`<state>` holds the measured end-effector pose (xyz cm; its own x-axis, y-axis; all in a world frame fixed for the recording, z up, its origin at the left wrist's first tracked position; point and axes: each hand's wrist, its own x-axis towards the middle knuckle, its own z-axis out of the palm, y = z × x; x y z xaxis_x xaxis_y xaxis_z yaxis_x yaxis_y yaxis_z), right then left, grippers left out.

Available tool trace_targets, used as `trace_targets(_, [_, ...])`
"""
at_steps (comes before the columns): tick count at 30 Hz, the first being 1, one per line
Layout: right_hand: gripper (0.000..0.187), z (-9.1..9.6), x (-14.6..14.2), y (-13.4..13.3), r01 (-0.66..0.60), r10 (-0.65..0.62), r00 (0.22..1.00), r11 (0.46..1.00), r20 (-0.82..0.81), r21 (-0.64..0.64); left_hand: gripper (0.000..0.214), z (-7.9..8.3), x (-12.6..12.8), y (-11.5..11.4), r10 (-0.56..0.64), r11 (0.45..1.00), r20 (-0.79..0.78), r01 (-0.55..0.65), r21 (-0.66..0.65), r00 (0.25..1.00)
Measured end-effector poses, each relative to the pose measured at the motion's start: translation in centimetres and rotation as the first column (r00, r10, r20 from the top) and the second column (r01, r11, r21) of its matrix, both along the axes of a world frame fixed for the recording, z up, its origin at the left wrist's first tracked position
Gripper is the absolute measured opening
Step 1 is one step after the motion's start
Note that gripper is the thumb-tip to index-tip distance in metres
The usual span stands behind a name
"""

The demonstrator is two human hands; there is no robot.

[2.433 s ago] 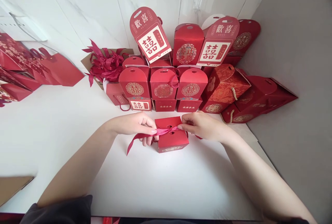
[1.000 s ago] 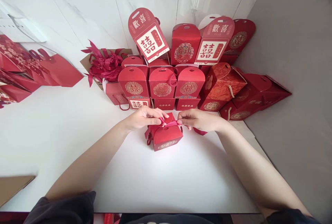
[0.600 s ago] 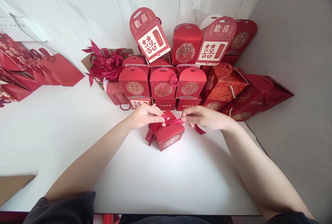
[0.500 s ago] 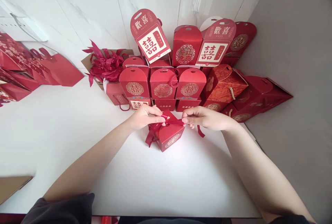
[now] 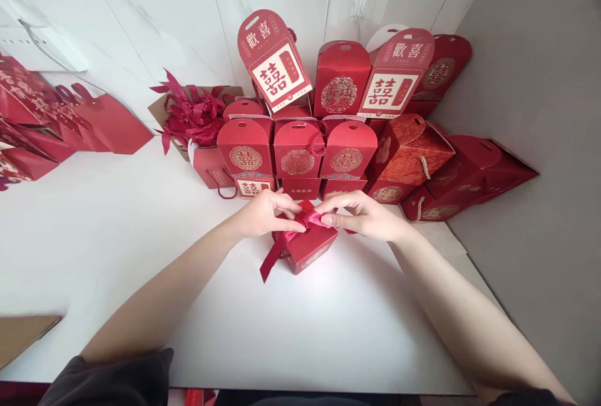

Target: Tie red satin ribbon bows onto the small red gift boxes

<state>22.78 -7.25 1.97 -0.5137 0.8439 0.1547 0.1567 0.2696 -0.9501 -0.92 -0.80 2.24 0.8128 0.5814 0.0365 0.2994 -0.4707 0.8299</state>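
Note:
A small red gift box (image 5: 310, 249) with a gold emblem stands on the white table (image 5: 107, 237), turned corner-on toward me. A red satin ribbon (image 5: 280, 245) crosses its top, and one tail hangs down the box's left side. My left hand (image 5: 263, 212) pinches the ribbon at the box's top from the left. My right hand (image 5: 360, 214) pinches it from the right, fingertips almost meeting the left hand's over the box.
Stacked red wedding gift boxes (image 5: 297, 155) fill the wall corner just behind the hands. A cardboard box of red ribbons (image 5: 192, 114) sits at back left, red paper bags (image 5: 70, 124) at far left. A grey wall (image 5: 539, 80) bounds the right side.
My hands have drawn closer together over the box top. The box has turned corner-on, and the left ribbon tail now hangs lower down its left side.

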Motion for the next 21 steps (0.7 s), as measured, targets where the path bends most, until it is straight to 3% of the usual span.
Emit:
trace_targets(6, [0.028, -0.9, -1.4, -0.2, -0.057, 0.049, 0.998, 0.984, 0.049, 0.166, 0.015, -0.2, 0.0, 0.0, -0.035, 0.999, 0.025, 0.035, -0.007, 0.999])
trace_targets(16, [0.024, -0.9, -2.6, -0.7, 0.012, -0.083, 0.982, 0.925, 0.171, 0.381, 0.02, -0.4, -0.1, -0.1, -0.035, 0.998, 0.043, 0.036, -0.045, 0.998])
trace_targets(18, [0.023, -0.7, -2.6, -0.9, 0.036, -0.121, 0.973, 0.921, 0.196, 0.388, 0.021, -0.4, -0.1, 0.0, -0.019, 0.999, 0.034, 0.021, -0.049, 0.999])
trace_targets(21, [0.03, -0.6, -2.4, -1.0, 0.123, -0.18, 0.964, 0.955, 0.197, 0.269, 0.021, -0.3, -0.2, 0.0, -0.005, 0.999, 0.013, 0.006, -0.044, 1.0])
